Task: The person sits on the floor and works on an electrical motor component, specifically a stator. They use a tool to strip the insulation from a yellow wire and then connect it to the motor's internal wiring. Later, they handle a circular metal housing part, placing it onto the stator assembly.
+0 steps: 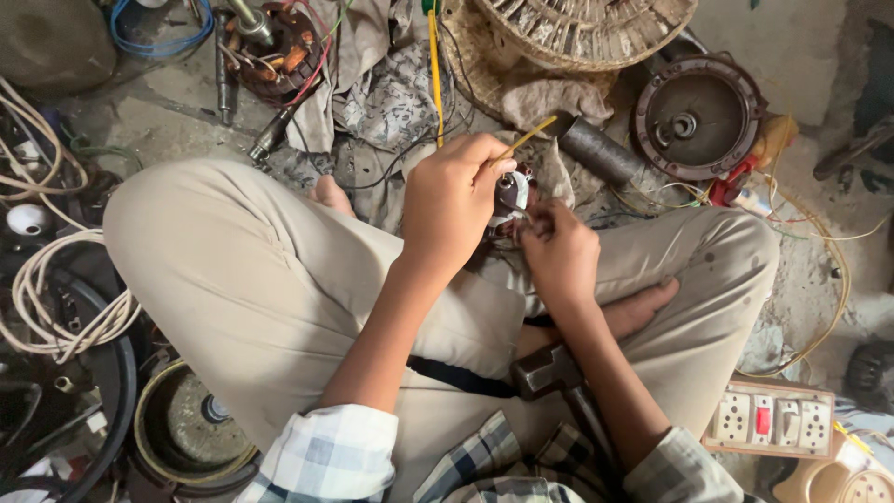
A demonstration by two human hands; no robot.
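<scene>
Gripping a thin yellow stick [523,142] that slants up-right, the left hand [453,200] closes over the small motor winding [511,197], while the right hand [559,251] pinches it from just below, above the lap.

A person is wearing loose khaki trousers [279,279] and a blue-and-white checked shirt [326,461], sleeves rolled at six o'clock, going barefoot and bare-handed.
</scene>
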